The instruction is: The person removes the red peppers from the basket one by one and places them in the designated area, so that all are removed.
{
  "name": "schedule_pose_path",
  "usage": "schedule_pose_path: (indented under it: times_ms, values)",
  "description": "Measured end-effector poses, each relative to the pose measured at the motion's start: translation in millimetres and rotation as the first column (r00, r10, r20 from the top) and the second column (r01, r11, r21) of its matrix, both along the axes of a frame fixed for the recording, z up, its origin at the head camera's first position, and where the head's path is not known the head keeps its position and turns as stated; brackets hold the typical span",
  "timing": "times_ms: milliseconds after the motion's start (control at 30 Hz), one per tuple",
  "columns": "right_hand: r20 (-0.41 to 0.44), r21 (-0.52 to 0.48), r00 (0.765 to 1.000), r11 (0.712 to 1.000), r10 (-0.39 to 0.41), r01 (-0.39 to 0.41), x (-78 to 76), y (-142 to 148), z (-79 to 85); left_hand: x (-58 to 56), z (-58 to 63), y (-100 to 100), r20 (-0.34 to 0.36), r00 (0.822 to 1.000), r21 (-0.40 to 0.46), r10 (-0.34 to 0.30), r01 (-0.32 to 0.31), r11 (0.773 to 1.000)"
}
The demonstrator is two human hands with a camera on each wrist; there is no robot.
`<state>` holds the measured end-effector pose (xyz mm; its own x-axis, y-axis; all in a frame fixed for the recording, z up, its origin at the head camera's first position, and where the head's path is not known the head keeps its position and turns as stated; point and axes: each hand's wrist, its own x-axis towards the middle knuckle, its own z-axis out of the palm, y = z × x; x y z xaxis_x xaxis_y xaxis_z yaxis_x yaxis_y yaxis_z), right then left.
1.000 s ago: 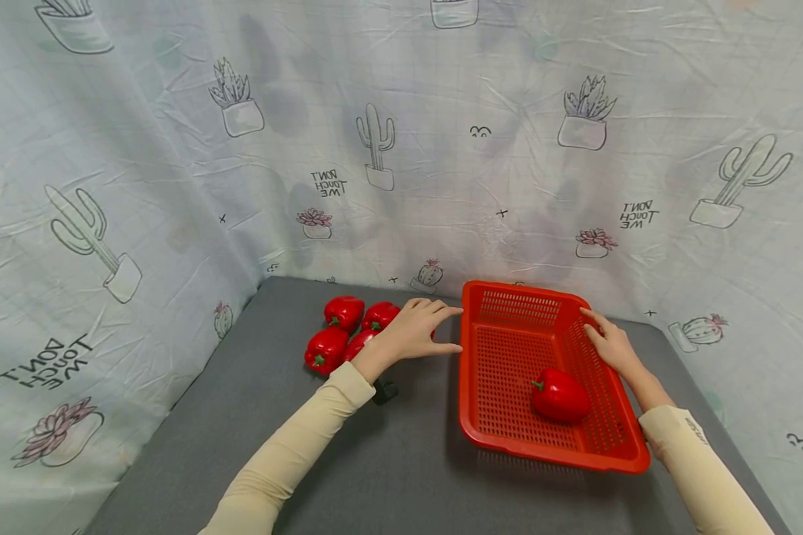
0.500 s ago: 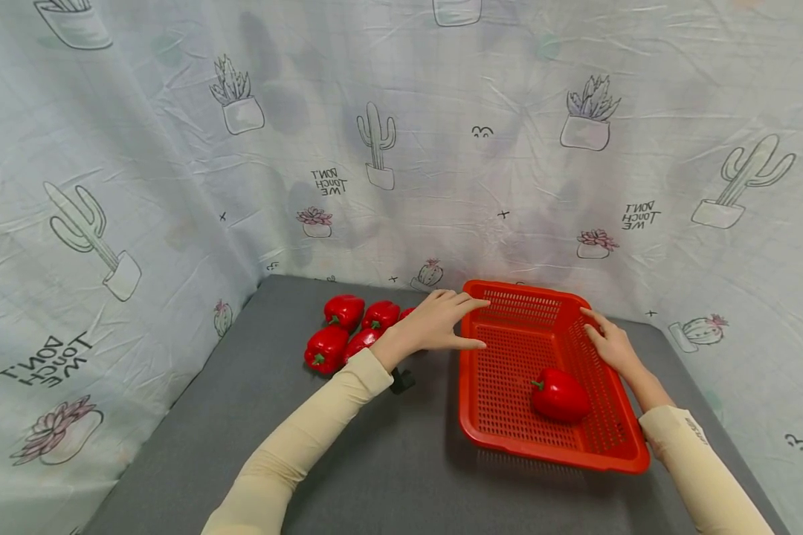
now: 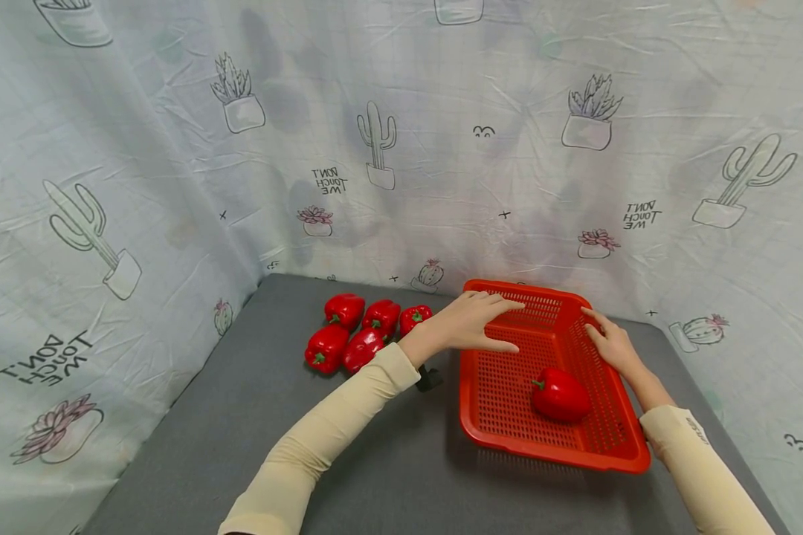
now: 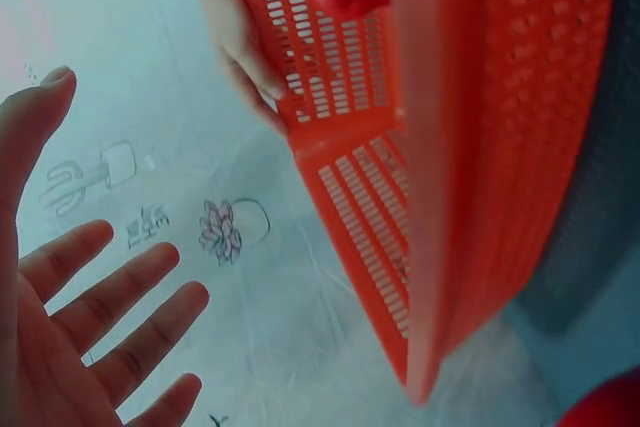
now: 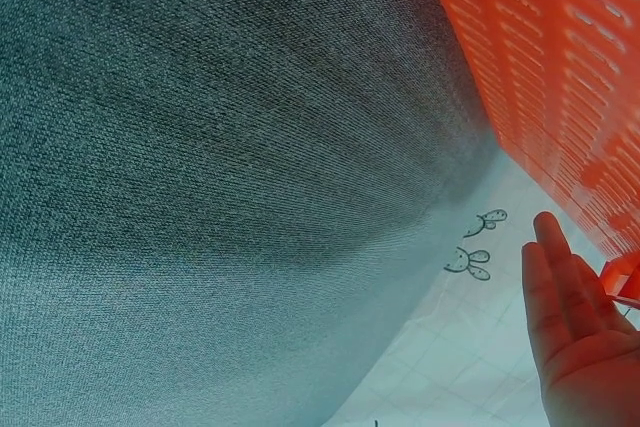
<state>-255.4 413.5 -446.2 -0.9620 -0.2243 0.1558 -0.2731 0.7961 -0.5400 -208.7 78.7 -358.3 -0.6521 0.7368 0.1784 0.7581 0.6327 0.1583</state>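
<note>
A red plastic basket (image 3: 468, 416) with slotted walls stands on the grey table, with one red bell pepper (image 3: 560, 395) lying inside. My left hand (image 3: 471, 321) hovers over the basket's left rim, thumb and fingers spread, holding nothing. The left wrist view shows that palm (image 4: 60, 357) bare and its fingers extended. On the far side, my right hand (image 3: 612, 345) holds the basket's right rim, its thumb toward the inside. Its long fingers (image 5: 560, 287) lie fairly straight along the outer wall in the right wrist view, where the thumb is hidden.
Several red bell peppers (image 3: 363, 349) sit grouped on the table (image 3: 241, 416) left of the basket, one partly behind the left forearm. A black strap piece (image 3: 430, 379) shows under the left wrist. Printed pale curtains (image 3: 442, 171) enclose the back and sides.
My left hand has moved right, from beside the basket's left rim to over its inside, fingers still spread. The right hand and the basket have stayed in place.
</note>
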Motion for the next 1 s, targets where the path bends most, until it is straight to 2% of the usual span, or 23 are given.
schedule_pose_path:
  times_ms: [267,600,833,1000]
  values:
    - [0.009,0.004,1.0,1.0,-0.009,0.009,0.1,0.9,-0.4,1.1,-0.9,25.8,0.043,0.998,0.007,-0.055,0.055,0.998]
    - [0.031,0.011,0.999,1.0,-0.027,0.027,-1.6,-2.5,0.0,1.5,-13.3,56.0,0.06,0.993,0.041,-0.102,0.1,0.994]
    - [0.024,0.008,0.999,1.0,-0.022,0.022,-3.4,-2.3,-1.0,2.5,-24.3,69.7,0.135,0.987,0.005,-0.083,0.083,0.997]
    - [0.03,0.009,0.999,1.0,-0.027,0.027,-3.2,-1.6,-0.3,3.3,-27.8,79.0,0.175,0.981,-0.027,-0.083,0.089,0.996]
